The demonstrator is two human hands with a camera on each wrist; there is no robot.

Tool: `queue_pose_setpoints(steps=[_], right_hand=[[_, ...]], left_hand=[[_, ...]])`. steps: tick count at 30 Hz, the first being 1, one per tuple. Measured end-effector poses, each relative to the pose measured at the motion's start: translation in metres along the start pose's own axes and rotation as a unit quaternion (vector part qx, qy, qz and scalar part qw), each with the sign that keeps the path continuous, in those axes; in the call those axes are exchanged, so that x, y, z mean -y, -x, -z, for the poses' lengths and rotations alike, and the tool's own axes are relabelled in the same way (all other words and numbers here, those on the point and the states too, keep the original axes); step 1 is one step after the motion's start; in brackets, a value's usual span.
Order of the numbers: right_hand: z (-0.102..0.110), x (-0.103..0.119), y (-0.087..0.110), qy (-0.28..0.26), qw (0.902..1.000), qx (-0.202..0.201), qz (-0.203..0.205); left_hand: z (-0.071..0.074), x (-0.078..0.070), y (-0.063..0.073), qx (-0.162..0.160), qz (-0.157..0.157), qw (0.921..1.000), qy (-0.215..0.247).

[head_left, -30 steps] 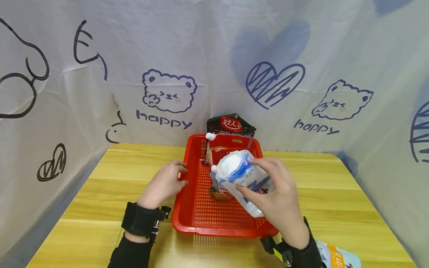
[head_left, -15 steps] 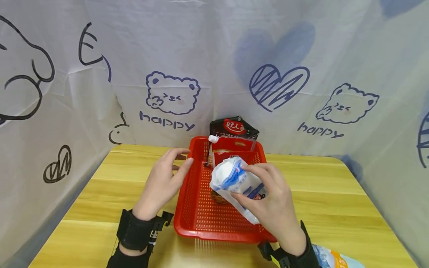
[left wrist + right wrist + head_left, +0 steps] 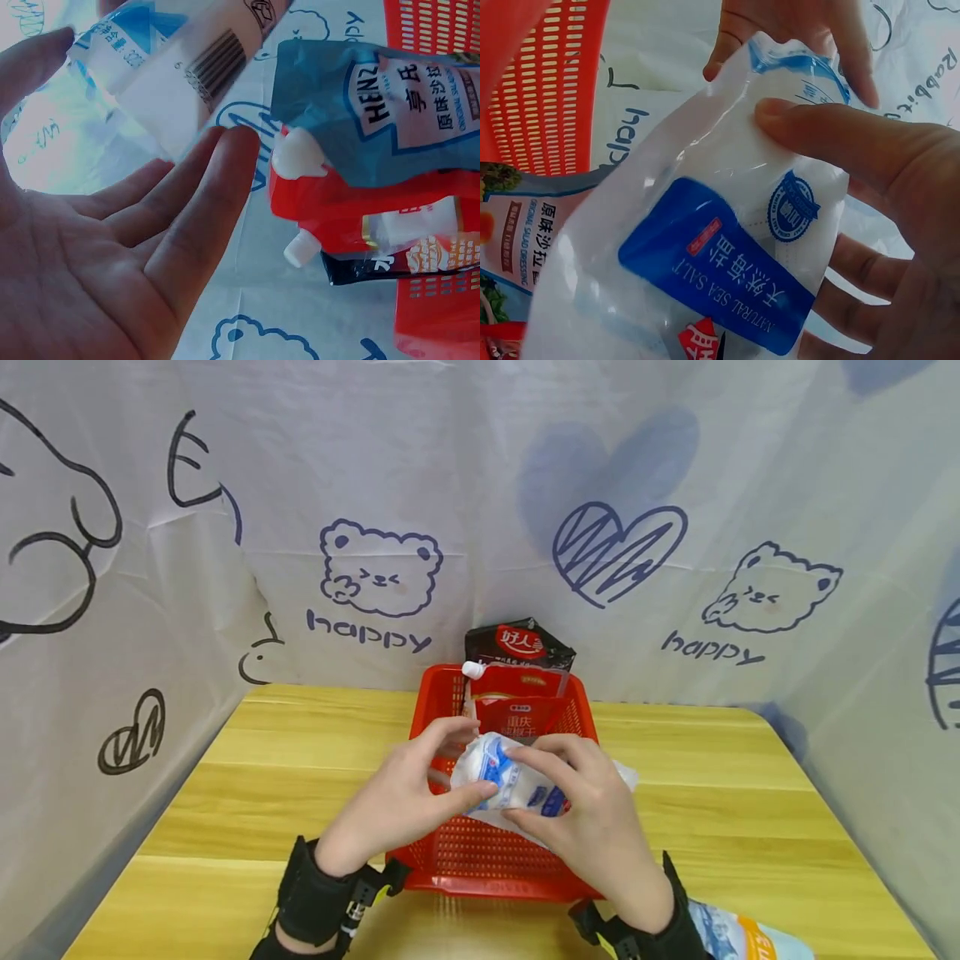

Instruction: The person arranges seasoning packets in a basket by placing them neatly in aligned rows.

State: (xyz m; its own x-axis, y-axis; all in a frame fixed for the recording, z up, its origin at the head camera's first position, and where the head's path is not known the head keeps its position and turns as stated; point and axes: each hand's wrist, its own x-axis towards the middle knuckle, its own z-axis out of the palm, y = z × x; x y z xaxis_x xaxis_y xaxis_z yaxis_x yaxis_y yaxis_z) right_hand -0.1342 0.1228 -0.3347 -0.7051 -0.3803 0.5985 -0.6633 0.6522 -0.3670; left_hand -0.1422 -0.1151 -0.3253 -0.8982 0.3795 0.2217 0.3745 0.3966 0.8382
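Note:
A white and blue bag of sea salt (image 3: pixel 517 789) hangs tilted over the red plastic basket (image 3: pixel 480 885). My right hand (image 3: pixel 600 810) pinches it between thumb and fingers; the thumb lies across its printed front in the right wrist view. Around the bag's left end spreads my left hand (image 3: pixel 401 793), thumb at the near side and fingers at the far side. In the left wrist view that hand's fingers are extended and its thumb tip overlaps the edge of the salt bag (image 3: pixel 172 82).
Inside the basket stand a red spouted pouch (image 3: pixel 517 706), a black packet (image 3: pixel 517 643) at the back and a Heinz salad dressing pouch (image 3: pixel 367 112). A light-blue and orange package (image 3: pixel 742 935) lies by the right forearm. A drawn-on white cloth (image 3: pixel 495 485) hangs behind the table.
My left hand has left the basket's left rim and moved right to the salt bag. My right hand has brought the bag slightly left and turned it more level.

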Motion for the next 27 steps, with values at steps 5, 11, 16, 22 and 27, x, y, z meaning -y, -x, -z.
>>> queue_pose_setpoints(steps=[5, 11, 16, 22, 27], right_hand=[[-0.003, 0.001, -0.002, 0.000, 0.9998, 0.015, 0.016], [-0.005, -0.001, -0.002, -0.003, 0.9995, 0.014, 0.028], [-0.006, -0.004, -0.003, -0.018, 0.9990, 0.008, 0.039], [0.002, -0.009, -0.004, -0.059, 0.9972, -0.023, 0.040], [0.013, -0.016, -0.003, -0.078, 0.9950, -0.062, 0.007]], left_hand=[[-0.003, 0.001, 0.000, 0.021, 0.002, 0.9996, -0.016], [-0.004, 0.002, 0.000, 0.001, -0.013, 0.9999, -0.010], [-0.004, 0.001, 0.000, -0.021, -0.036, 0.9991, 0.014], [0.001, -0.001, 0.002, -0.048, -0.059, 0.9969, 0.016], [0.005, 0.000, 0.003, -0.068, -0.067, 0.9953, 0.018]])
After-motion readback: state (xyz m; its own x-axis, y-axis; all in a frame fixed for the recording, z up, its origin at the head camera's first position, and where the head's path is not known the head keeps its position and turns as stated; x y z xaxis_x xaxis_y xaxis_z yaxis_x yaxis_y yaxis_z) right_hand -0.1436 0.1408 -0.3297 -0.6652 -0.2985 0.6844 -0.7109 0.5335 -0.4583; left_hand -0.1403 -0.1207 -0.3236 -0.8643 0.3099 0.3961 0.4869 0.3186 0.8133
